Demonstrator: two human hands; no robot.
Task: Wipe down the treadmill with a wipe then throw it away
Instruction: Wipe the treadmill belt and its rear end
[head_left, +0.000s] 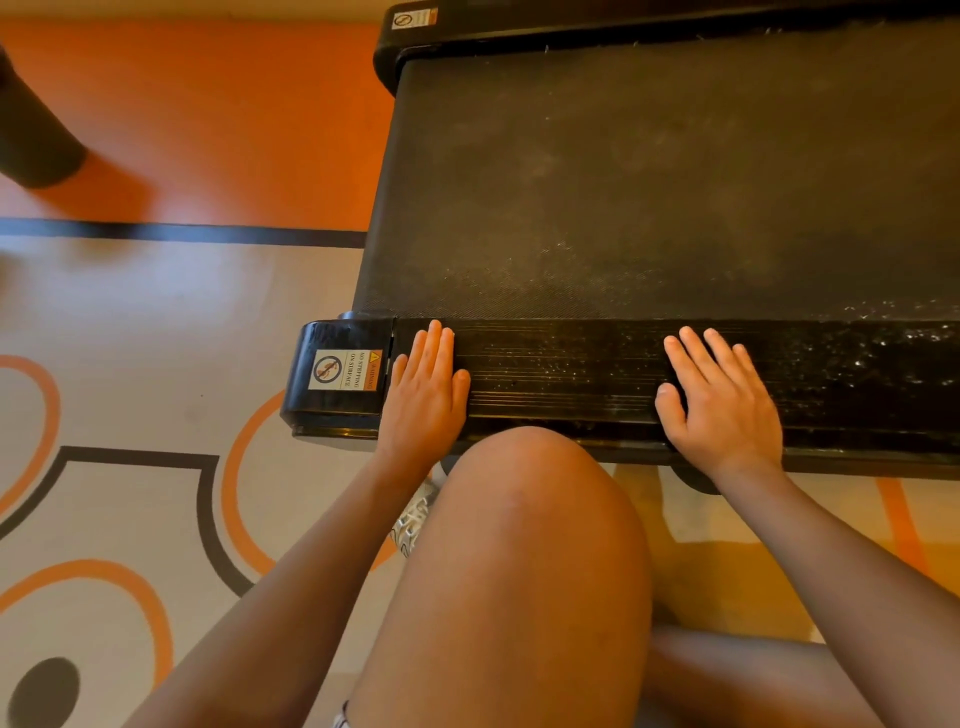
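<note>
Your left hand (427, 387) and right hand (719, 395) lay flat, fingers spread, empty, on the treadmill (649, 182) side rail (561, 371).

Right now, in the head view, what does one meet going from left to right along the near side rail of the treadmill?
Warning sticker on the end cap → left hand flat on the ribbed side rail → right hand flat on it → white specks.

The treadmill (649, 182) was black and lay flat on the floor, filling the far right of the scene. Its textured belt looked dusty, and pale specks dotted the ribbed near side rail (566, 369). A warning sticker (345, 370) sat on its near left end cap.
</note>
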